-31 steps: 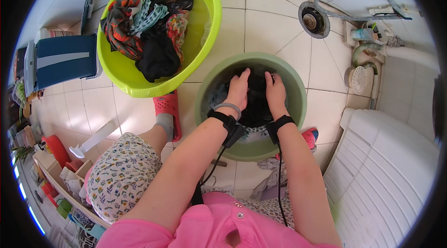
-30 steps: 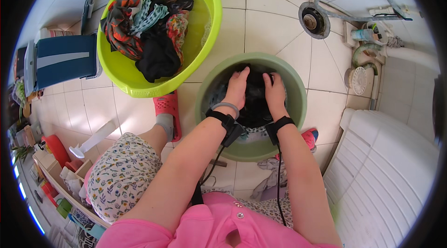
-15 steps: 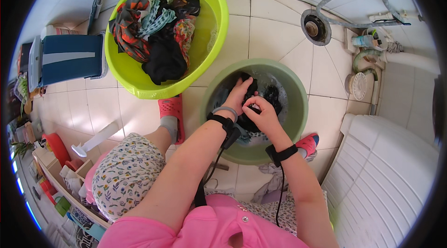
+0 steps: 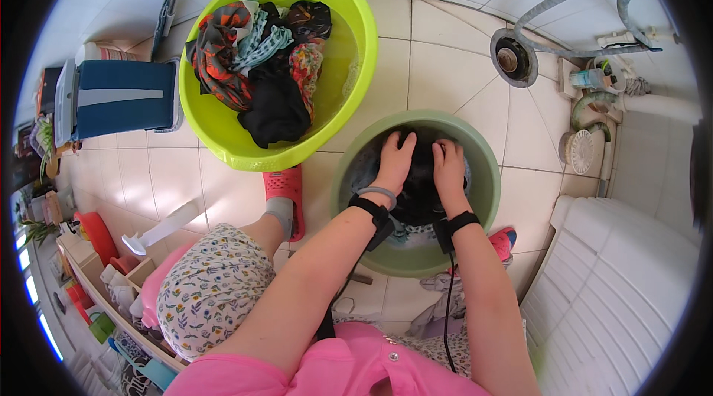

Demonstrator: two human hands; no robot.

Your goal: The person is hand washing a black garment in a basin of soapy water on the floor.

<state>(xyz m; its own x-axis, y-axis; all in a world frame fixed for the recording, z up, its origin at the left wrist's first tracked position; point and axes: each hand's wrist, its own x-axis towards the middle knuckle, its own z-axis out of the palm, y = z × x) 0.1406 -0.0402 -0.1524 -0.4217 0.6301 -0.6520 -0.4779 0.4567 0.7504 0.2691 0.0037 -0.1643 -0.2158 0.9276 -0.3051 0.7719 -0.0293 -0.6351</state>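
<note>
Both of my hands are down in a sage-green basin (image 4: 490,188) on the tiled floor, pressed into soaked black cloth (image 4: 416,199). My left hand (image 4: 395,162) grips the cloth on the left, with fingertips partly sunk in it. My right hand (image 4: 449,171) holds it on the right, fingers curled over it. A pale patterned fabric (image 4: 408,232) shows beneath, near the basin's front. Above and left, a larger lime-yellow basin (image 4: 364,76) holds several tangled dark, printed and teal garments (image 4: 275,106) in water.
A blue lidded bin (image 4: 119,110) stands left. A floor drain (image 4: 512,62), grey hoses (image 4: 557,49) and pipes line the right wall. A white ridged plastic surface (image 4: 594,270) fills the lower right. My red clog (image 4: 282,184) is between the basins; a cluttered shelf (image 4: 89,270) is lower left.
Half a second ago my right hand was crossed toward my left over the cloth; now the hands are side by side again. The whole view has shifted slightly down and right.
</note>
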